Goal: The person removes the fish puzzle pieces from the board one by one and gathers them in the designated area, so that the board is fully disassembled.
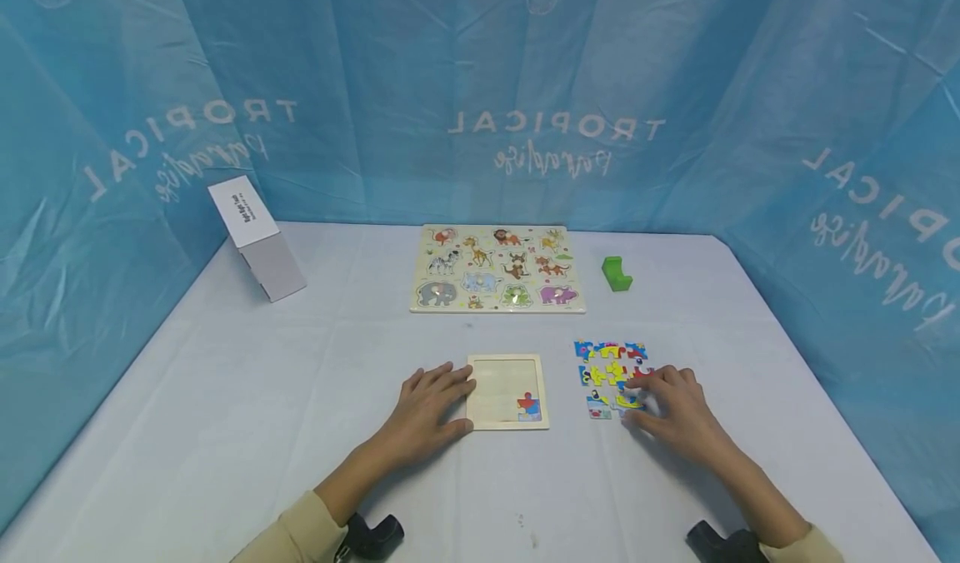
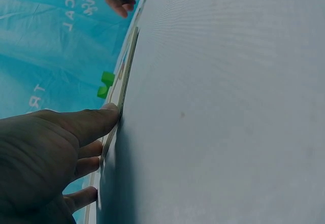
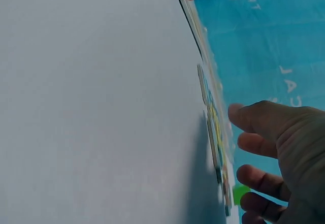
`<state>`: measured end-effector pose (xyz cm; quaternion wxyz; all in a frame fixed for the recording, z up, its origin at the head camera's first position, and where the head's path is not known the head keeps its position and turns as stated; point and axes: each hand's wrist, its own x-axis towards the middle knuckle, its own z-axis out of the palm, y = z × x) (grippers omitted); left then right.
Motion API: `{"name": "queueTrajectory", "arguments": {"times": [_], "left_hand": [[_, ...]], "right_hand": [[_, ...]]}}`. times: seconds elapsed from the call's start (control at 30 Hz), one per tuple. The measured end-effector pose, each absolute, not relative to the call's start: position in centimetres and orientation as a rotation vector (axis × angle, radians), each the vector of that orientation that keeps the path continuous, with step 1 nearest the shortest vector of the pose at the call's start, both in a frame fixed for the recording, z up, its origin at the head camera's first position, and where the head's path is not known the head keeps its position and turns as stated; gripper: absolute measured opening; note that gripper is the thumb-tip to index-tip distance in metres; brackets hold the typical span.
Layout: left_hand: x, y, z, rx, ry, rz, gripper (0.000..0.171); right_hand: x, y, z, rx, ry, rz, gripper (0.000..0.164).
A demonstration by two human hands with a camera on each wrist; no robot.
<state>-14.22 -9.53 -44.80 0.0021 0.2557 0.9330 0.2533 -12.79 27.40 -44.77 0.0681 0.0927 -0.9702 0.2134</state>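
Note:
My left hand lies at the left side of a small square wooden puzzle tray, its spread fingers and thumb touching the rim. In the tray's lower right corner sits a red and blue jigsaw piece. To the right, my right hand hovers with bent fingers over the right side of a group of colourful jigsaw pieces laid out on the table. The right wrist view shows its thumb and fingers apart, with nothing between them. Some pieces are partly hidden beneath that hand.
Behind the tray lies a larger animal peg puzzle board. A green block stands to its right, and a white box at the back left. A white cloth covers the table; blue curtains enclose the back and sides.

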Motion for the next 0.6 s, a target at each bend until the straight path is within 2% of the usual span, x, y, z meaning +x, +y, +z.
{"name": "queueTrajectory", "arguments": {"times": [0.6], "left_hand": [[-14.2, -9.5, -44.8, 0.795, 2.92, 0.794, 0.055]], "right_hand": [[-14.0, 20.9, -44.9, 0.615, -2.771, 0.641, 0.038]]}}
